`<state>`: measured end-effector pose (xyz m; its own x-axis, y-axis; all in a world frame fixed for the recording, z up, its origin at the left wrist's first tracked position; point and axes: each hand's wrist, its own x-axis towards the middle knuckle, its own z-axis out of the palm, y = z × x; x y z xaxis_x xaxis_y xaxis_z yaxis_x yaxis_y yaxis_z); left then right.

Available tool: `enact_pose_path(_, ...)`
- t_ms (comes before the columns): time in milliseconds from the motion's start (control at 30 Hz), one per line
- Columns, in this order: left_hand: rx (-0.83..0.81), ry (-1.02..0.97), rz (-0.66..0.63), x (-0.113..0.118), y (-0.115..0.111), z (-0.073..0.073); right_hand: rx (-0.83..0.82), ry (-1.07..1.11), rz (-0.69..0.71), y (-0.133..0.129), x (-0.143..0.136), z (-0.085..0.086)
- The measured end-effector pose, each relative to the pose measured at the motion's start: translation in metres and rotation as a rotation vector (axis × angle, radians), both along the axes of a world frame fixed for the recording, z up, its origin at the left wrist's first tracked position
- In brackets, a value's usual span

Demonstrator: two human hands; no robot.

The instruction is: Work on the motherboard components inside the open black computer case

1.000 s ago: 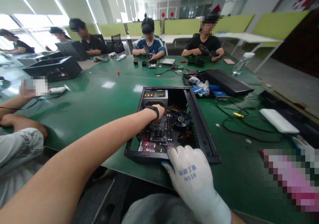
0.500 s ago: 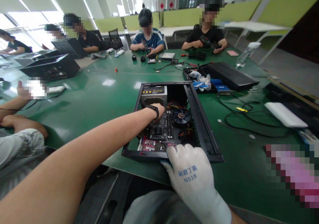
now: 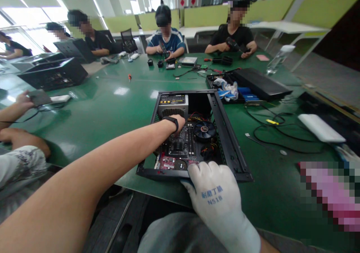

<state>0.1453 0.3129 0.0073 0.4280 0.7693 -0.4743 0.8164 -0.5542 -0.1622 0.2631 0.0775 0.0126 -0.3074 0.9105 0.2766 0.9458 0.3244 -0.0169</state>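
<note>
An open black computer case lies on the green table in front of me. Inside it are a power supply, a motherboard, a round fan and a red card. My left hand, bare with a black wristband, reaches into the case beside the power supply, over the motherboard; its fingertips are hidden. My right hand, in a white glove, grips the near edge of the case, fingers over the rim and thumb below.
Behind the case sit an open black chassis with gloves and a black panel. Cables and a white box lie right. A person's hand holds a flat piece at left. Other people sit beyond.
My two hands and the case hold nearly the same places. The view has shifted slightly, and the neighbour's hand at left has moved a little.
</note>
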Motion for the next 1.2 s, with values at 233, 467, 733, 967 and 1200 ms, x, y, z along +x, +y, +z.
enact_pose_path(233, 0.011, -0.005, 0.005, 0.000, 0.001, -0.001, 0.006, -0.005, 0.000, 0.000, -0.001, -0.001)
enact_pose_path(467, 0.003, 0.014, 0.006, 0.001, -0.001, 0.002, 0.005, -0.002, -0.003, 0.000, -0.001, 0.000)
enact_pose_path(733, -0.015, -0.007, -0.004, -0.001, -0.002, 0.003, 0.016, 0.001, -0.003, 0.000, -0.001, 0.000)
enact_pose_path(967, -0.015, 0.005, -0.006, 0.001, -0.005, 0.008, 0.027, -0.005, -0.001, 0.000, -0.001, -0.001)
enact_pose_path(1200, -0.001, 0.047, -0.043, 0.001, 0.002, -0.003, 0.036, -0.003, -0.006, -0.001, -0.001, -0.001)
